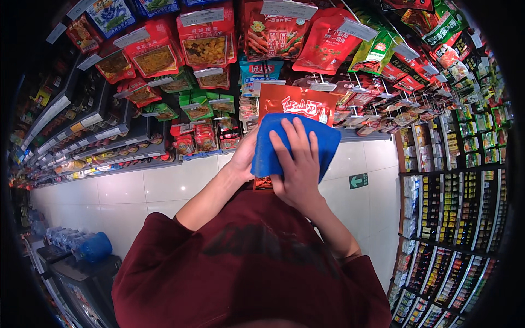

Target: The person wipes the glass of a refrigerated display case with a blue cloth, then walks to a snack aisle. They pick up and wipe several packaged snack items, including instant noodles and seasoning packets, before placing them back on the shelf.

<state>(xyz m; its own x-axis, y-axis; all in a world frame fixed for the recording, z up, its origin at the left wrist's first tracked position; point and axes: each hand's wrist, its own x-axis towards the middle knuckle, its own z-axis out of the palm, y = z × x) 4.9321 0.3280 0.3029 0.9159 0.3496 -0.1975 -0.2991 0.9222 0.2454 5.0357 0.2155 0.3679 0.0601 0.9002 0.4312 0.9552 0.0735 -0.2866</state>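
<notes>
A red food packet (268,97) with white writing is held in front of my chest, its top edge pointing toward the hanging display. Across its middle lies a blue cloth (268,153), which hides most of the packet's face. My left hand (245,152) grips the packet by its left side; those fingertips are hidden behind the packet and the cloth. With fingers spread, my right hand (298,164) holds the cloth flat against the packet's front. A small strip of the packet shows below the cloth, near my dark red shirt (262,254).
Red seasoning pouches (277,35) hang on hooks with price tags just beyond my hands. Tiered grey shelves (102,123) run along the left, and a tall stocked rack (451,205) stands at right. A green arrow sign (359,181) marks the tiled floor (172,188). Blue-capped bottles (95,246) sit lower left.
</notes>
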